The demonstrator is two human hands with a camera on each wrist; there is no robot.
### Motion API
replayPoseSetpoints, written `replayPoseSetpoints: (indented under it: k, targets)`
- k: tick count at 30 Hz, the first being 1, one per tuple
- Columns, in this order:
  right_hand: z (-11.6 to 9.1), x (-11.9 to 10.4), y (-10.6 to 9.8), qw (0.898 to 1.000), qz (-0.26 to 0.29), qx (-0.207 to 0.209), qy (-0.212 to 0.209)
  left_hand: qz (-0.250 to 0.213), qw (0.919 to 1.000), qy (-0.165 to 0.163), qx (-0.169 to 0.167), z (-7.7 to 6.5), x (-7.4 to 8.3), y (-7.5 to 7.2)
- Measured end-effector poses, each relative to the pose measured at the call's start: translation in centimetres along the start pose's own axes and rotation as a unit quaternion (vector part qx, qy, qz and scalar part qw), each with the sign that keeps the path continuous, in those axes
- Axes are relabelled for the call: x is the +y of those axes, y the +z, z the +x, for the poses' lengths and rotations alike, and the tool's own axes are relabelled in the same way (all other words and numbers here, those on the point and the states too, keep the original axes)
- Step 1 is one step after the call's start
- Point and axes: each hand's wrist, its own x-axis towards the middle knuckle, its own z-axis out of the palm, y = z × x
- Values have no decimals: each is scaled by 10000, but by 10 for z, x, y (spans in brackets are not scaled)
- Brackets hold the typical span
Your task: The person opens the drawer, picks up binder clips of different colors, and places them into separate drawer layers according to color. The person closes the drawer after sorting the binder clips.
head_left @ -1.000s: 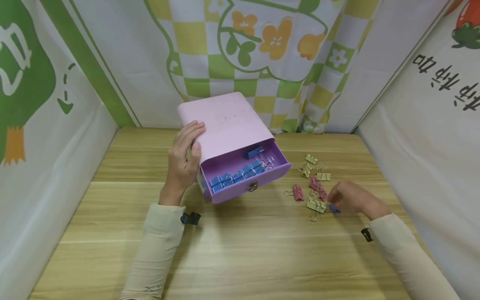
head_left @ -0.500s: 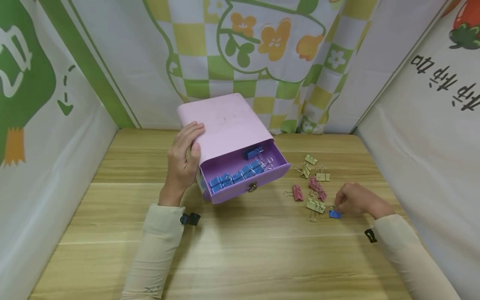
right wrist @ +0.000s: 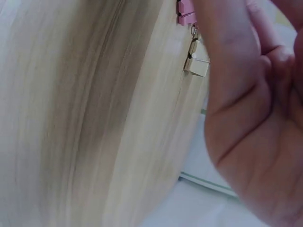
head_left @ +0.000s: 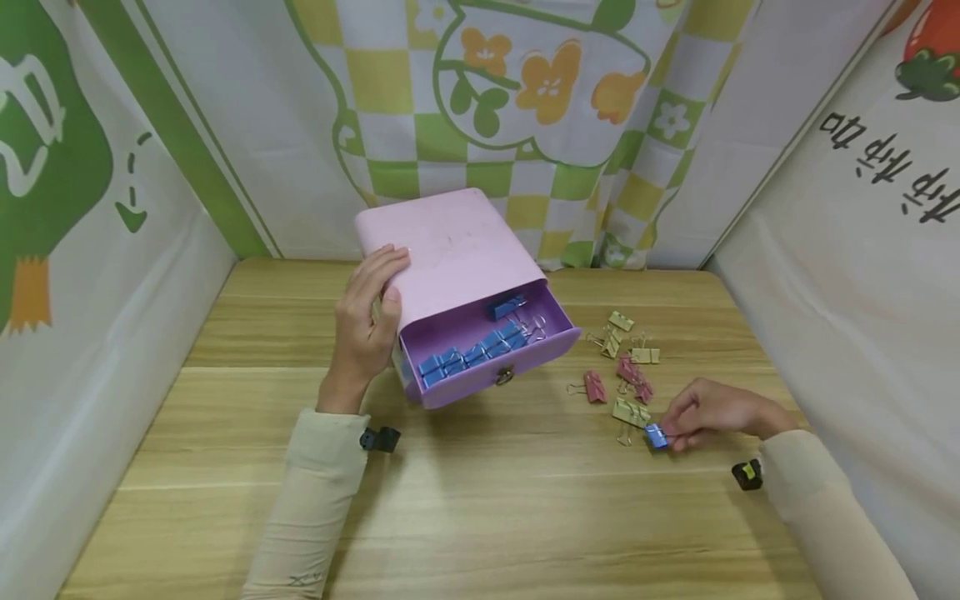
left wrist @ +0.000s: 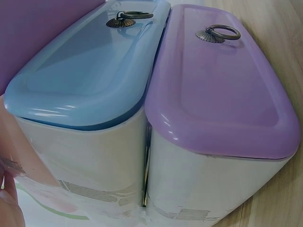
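Note:
My left hand (head_left: 366, 312) rests on the left edge of a pink drawer cabinet (head_left: 450, 242), fingers laid over its top. An upper purple drawer (head_left: 468, 390) is pulled out, with several blue binder clips (head_left: 501, 340) inside. In the left wrist view, a blue drawer front (left wrist: 85, 71) and a purple one (left wrist: 222, 94) carry ring pulls. At the right, my right hand (head_left: 716, 412) pinches a blue binder clip (head_left: 656, 436) by its wire handles. That clip is hidden in the right wrist view, where my palm (right wrist: 255, 127) fills the right side.
Several pale yellow binder clips (head_left: 630, 412) and pink binder clips (head_left: 594, 387) lie on the wooden table (head_left: 525, 508) between the cabinet and my right hand. A checked curtain (head_left: 442, 142) hangs behind the cabinet, and white printed panels (head_left: 840, 250) flank the table.
My right hand has picked up the blue binder clip beside the yellow one and turned it, its body now pointing left. My left hand and the cabinet have stayed put.

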Motion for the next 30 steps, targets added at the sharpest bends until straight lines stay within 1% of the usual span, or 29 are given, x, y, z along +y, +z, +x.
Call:
replayPoseSetpoints:
  k: [7, 12, 16, 20, 25, 30]
  targets:
    - [2, -1, -6, 9984, 401, 15, -394, -25, 10000, -1, 12, 0, -1, 1]
    - [1, -16, -9, 9970, 496, 57, -597, -39, 10000, 11, 6, -1, 0, 0]
    - [1, -34, -13, 9947, 736, 173, -698, -55, 10000, -8, 3, -1, 0, 0]
    - [1, -57, -17, 9928, 849, 342, -776, -63, 10000, -13, -6, 0, 0, 0]
    - [0, -86, -20, 9909, 604, 860, -841, -54, 10000, -19, -10, -1, -1, 0]
    - [1, -118, -17, 9852, 449, 1330, -981, -46, 10000, -13, -28, -1, -1, 0]
